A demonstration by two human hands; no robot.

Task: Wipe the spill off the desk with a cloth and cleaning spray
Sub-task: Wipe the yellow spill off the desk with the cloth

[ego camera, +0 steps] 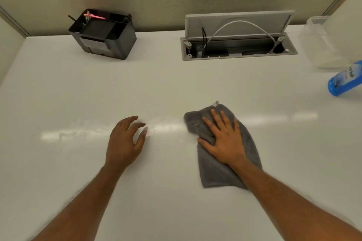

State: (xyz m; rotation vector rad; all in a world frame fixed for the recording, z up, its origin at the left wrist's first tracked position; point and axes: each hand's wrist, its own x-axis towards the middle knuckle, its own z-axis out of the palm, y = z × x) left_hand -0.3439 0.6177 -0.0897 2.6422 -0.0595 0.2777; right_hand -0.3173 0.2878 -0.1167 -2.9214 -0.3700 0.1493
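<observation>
A grey cloth (219, 174) lies flat on the white desk (78, 94), right of centre. My right hand (223, 141) presses down on the cloth with fingers spread. My left hand (125, 143) hovers just above the desk to the left of the cloth, fingers apart and holding nothing. A faint wet smear (162, 126) shows between the two hands. The blue cleaning spray bottle (344, 79) stands at the right edge, partly cut off by the frame.
A black desk organiser (103, 35) with pens stands at the back left. An open grey cable hatch (237, 45) with a white cable sits at the back centre. A clear plastic container (319, 45) is at the back right. Partition walls enclose the desk.
</observation>
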